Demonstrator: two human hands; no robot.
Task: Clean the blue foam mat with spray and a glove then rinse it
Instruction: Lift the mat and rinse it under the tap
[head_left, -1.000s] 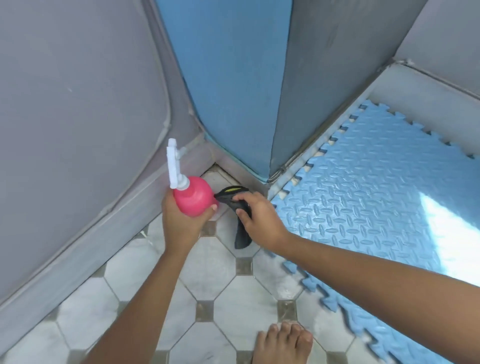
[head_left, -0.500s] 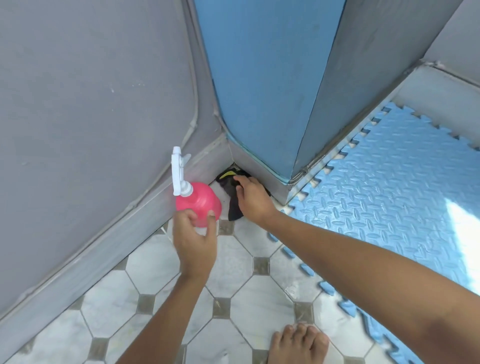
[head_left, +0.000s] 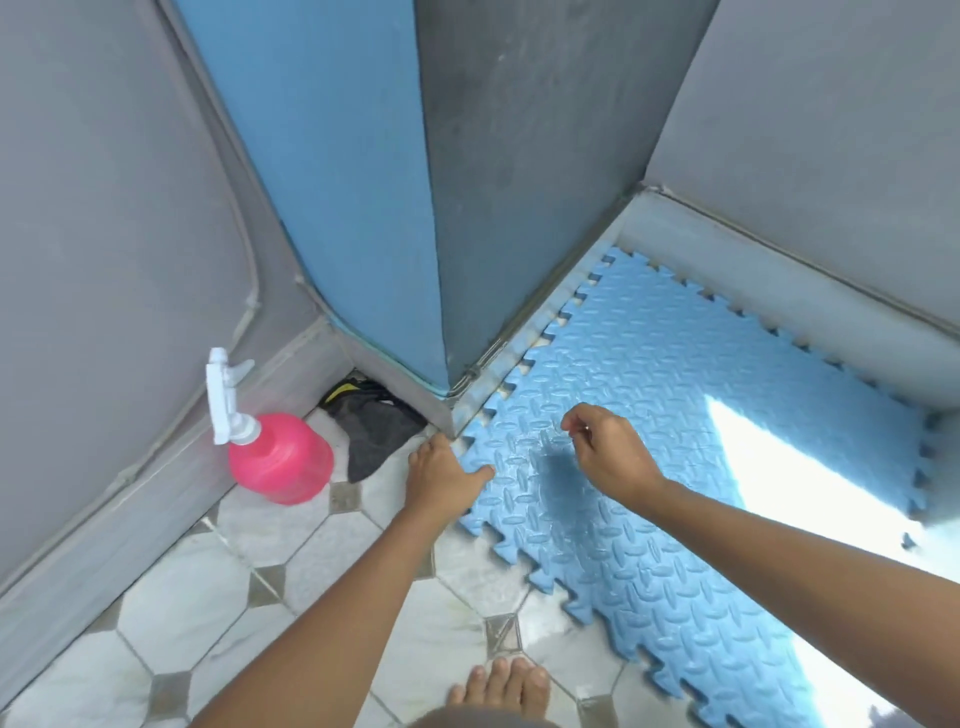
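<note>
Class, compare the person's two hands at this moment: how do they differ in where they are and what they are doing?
The left hand lies flat at the blue foam mat's corner edge; the right hand hovers over the mat, fingers curled. The left sits nearer the spray bottle and glove. Both hold nothing.

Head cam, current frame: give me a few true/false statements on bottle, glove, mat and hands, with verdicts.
1. The pink spray bottle stands upright on the tiled floor. True.
2. The left hand holds the spray bottle. False: it holds nothing and reaches to the near corner of the blue foam mat.
3. The dark glove lies on the floor in the corner, beside the bottle. True.
4. The right hand wears the glove. False: it is bare and over the mat.
5. The mat is propped against the wall. False: it lies flat on the floor.
</note>
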